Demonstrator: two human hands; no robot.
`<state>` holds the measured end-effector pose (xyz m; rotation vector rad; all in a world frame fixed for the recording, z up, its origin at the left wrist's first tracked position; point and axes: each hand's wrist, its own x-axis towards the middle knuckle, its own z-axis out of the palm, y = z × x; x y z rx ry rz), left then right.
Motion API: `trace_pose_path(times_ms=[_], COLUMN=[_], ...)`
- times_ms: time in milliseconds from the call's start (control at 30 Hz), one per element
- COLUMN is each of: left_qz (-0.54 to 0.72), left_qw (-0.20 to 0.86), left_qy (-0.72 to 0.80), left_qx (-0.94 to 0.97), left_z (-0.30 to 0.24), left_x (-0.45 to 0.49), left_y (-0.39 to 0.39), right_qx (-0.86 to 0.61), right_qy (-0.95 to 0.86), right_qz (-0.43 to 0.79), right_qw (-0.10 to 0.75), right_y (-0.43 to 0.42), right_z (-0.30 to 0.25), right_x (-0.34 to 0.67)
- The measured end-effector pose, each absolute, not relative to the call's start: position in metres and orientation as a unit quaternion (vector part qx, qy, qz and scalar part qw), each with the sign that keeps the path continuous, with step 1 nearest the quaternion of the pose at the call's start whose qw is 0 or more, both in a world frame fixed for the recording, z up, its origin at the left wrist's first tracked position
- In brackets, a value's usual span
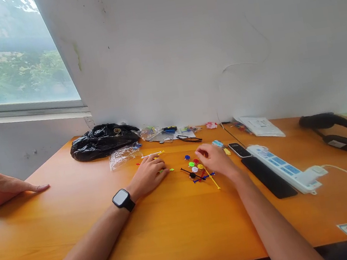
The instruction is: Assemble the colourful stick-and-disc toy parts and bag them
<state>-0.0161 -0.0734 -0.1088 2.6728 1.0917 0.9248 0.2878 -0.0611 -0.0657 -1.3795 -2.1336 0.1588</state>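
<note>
My left hand (pixel 149 172), with a watch (pixel 123 198) on its wrist, lies palm down on the table, fingers stretched out. Around it are a white-and-yellow stick (pixel 153 154), a small red piece (pixel 138 164) and a green piece (pixel 172 169) partly hidden by the fingers. My right hand (pixel 216 158) has its fingers curled into a pinch above a small pile of plastic parts; whatever is between the fingertips is hidden. Beneath and beside it are a yellow rod (pixel 212 179), a black rod (pixel 188 171), and blue (pixel 187 157), green (pixel 191 164) and white (pixel 194 169) round pieces.
At the left edge, another person's hand (pixel 15 188) rests on the table. A black plastic bag (pixel 102 143), clear bags (pixel 125 155) and glasses (pixel 188 138) lie toward the wall. A phone-like device (pixel 239 150), black slab (pixel 268 176), power strip (pixel 283 168) and black headset-like band (pixel 340 133) sit right.
</note>
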Motion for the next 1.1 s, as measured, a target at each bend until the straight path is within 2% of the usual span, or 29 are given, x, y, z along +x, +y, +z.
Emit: trace_pose_path(times_ms=[167,333,433,567,700,767,967,1100], left_qz=[0.318,0.317,0.339,0.361,0.361,0.357,0.322,0.283], left_qw=[-0.003,-0.022,-0.015,0.013,0.045,0.056,0.073,0.096], left_qy=[0.414,0.413,0.408,0.366,0.326,0.323,0.312,0.313], left_qx=[0.853,0.854,0.848,0.858,0.873,0.875,0.891,0.902], left_z=[-0.106,-0.103,-0.101,-0.100,-0.099,-0.099,-0.104,-0.104], left_x=[-0.024,-0.017,-0.012,-0.006,0.001,0.003,0.008,0.017], left_y=[-0.074,-0.082,-0.085,-0.090,-0.096,-0.098,-0.099,-0.104], right_qx=[-0.546,-0.510,-0.505,-0.502,-0.565,-0.596,-0.649,-0.663], right_qy=[-0.786,-0.804,-0.804,-0.817,-0.795,-0.780,-0.750,-0.739], right_qz=[0.113,0.255,0.284,0.250,0.091,0.059,0.063,0.104], right_qw=[0.267,0.170,0.135,0.135,0.202,0.181,0.115,0.060], right_y=[-0.064,-0.072,-0.076,-0.077,-0.071,-0.067,-0.063,-0.066], right_z=[-0.057,-0.061,-0.064,-0.065,-0.065,-0.065,-0.057,-0.049], right_x=[0.295,0.285,0.277,0.270,0.273,0.279,0.299,0.309])
